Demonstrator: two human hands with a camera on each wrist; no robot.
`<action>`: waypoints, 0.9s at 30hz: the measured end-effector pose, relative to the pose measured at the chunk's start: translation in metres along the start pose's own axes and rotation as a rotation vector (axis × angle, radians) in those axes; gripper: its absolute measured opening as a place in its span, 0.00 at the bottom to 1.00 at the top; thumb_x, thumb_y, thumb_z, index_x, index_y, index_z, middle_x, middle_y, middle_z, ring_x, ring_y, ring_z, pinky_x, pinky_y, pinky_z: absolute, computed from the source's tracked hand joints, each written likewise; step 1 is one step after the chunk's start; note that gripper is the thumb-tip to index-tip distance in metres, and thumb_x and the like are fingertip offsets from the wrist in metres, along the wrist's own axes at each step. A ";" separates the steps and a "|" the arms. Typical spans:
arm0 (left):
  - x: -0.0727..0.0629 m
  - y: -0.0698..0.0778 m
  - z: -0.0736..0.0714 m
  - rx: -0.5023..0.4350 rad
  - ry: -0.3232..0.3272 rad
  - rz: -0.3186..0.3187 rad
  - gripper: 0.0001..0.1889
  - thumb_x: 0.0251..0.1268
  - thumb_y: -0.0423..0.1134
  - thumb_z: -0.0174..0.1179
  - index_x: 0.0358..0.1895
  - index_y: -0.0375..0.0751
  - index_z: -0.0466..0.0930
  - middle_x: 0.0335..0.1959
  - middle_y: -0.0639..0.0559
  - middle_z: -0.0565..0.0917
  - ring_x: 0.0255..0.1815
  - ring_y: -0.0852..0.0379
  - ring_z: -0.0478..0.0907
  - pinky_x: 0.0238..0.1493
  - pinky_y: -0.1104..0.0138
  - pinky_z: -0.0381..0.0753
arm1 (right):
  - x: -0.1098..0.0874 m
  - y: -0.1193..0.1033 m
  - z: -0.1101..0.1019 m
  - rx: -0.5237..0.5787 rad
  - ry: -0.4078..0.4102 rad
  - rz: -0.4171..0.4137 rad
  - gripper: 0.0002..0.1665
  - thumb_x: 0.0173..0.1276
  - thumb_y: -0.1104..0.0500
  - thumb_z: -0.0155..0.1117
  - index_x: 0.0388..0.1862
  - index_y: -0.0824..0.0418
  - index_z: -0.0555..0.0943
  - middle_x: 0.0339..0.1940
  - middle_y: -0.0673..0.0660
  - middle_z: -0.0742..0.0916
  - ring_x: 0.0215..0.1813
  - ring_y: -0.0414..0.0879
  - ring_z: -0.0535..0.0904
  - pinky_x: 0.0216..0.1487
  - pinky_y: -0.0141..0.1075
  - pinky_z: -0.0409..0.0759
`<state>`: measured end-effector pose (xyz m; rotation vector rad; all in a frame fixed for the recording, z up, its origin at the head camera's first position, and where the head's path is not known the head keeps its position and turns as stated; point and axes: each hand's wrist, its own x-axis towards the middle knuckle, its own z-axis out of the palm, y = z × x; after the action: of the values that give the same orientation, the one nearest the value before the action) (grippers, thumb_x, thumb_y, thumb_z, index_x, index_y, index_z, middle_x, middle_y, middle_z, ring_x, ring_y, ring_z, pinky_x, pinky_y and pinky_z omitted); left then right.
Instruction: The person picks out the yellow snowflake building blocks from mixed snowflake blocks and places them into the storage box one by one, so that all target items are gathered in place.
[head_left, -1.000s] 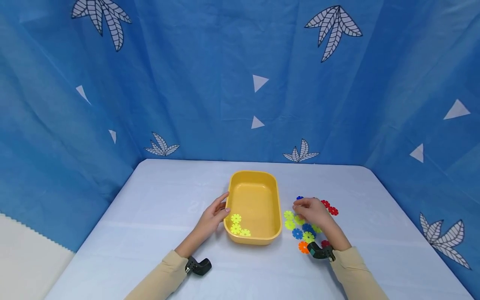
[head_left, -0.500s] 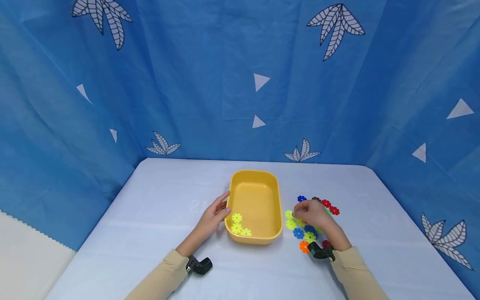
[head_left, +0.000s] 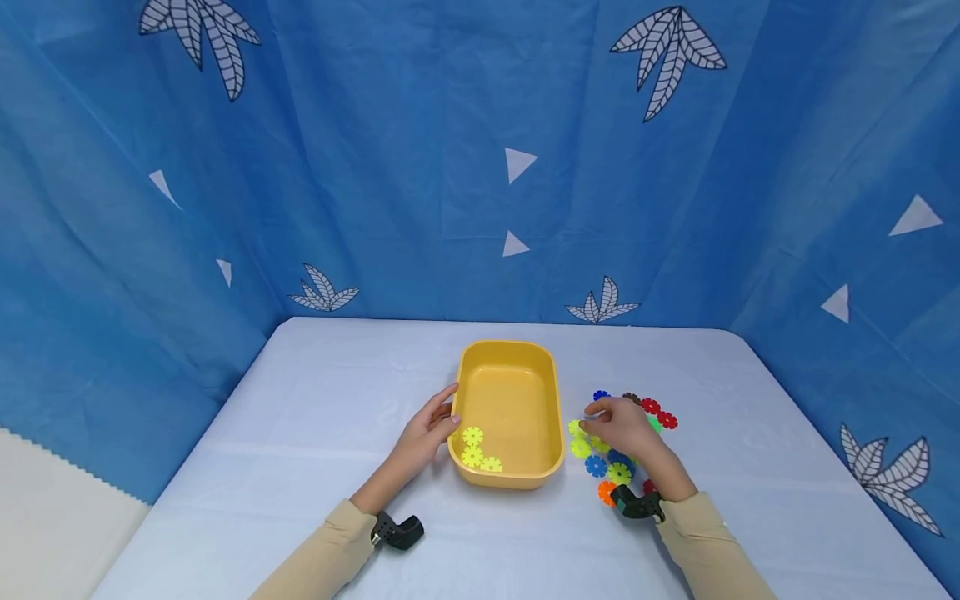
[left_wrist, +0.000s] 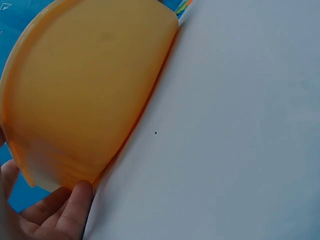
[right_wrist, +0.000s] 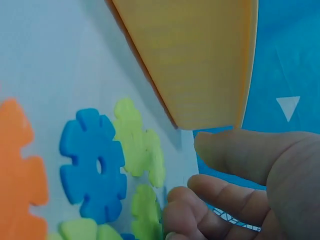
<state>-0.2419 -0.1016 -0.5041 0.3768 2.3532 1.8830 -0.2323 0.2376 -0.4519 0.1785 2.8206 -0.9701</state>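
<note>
Just below the centre of the frame, gripping the left wall of the yellow tray (head_left: 517, 392) with the left hand (head_left: 420, 437). To the right, hovering with the right hand (head_left: 626, 427) over loose discs (head_left: 581, 448) on the desk (head_left: 337, 400), thumb apart from fingertips; hard to tell whether touching any. Could drag neighbours along, because of crowding and overlap. Could also tilt the tray by one-sided pulling, sliding the lime discs (head_left: 472, 456) from its lower left corner.

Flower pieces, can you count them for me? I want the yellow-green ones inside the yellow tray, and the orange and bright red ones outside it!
Yellow-green flower pieces inside the yellow tray: 3
Orange flower pieces outside: 1
Bright red flower pieces outside: 2
Total: 6
The right hand might hide more.
</note>
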 end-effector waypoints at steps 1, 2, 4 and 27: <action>0.000 0.000 0.000 0.000 -0.002 0.005 0.31 0.76 0.41 0.56 0.79 0.53 0.62 0.70 0.36 0.75 0.69 0.40 0.77 0.60 0.56 0.86 | 0.000 -0.001 0.000 0.005 -0.007 0.001 0.21 0.66 0.52 0.72 0.52 0.64 0.84 0.40 0.59 0.85 0.36 0.48 0.78 0.35 0.33 0.84; 0.000 0.000 0.000 0.000 -0.004 0.005 0.31 0.76 0.41 0.56 0.79 0.53 0.62 0.70 0.36 0.75 0.69 0.40 0.77 0.60 0.57 0.86 | 0.000 -0.001 0.000 0.004 -0.018 0.000 0.20 0.66 0.52 0.72 0.52 0.64 0.84 0.39 0.59 0.85 0.35 0.48 0.78 0.34 0.33 0.83; 0.000 0.001 0.000 -0.004 -0.007 0.010 0.31 0.76 0.42 0.56 0.79 0.52 0.61 0.71 0.36 0.75 0.69 0.39 0.76 0.60 0.57 0.86 | -0.001 -0.001 0.000 0.004 -0.038 0.005 0.19 0.66 0.53 0.73 0.50 0.63 0.84 0.37 0.58 0.84 0.32 0.48 0.78 0.32 0.32 0.82; 0.001 -0.001 0.002 -0.008 -0.001 -0.001 0.30 0.77 0.40 0.57 0.79 0.53 0.62 0.70 0.37 0.75 0.69 0.40 0.76 0.59 0.58 0.87 | 0.000 0.002 0.001 -0.067 -0.078 -0.039 0.23 0.55 0.60 0.81 0.49 0.64 0.84 0.32 0.55 0.81 0.34 0.47 0.75 0.33 0.31 0.80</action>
<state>-0.2430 -0.1000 -0.5057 0.3757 2.3444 1.8910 -0.2319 0.2388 -0.4535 0.0761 2.7904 -0.8696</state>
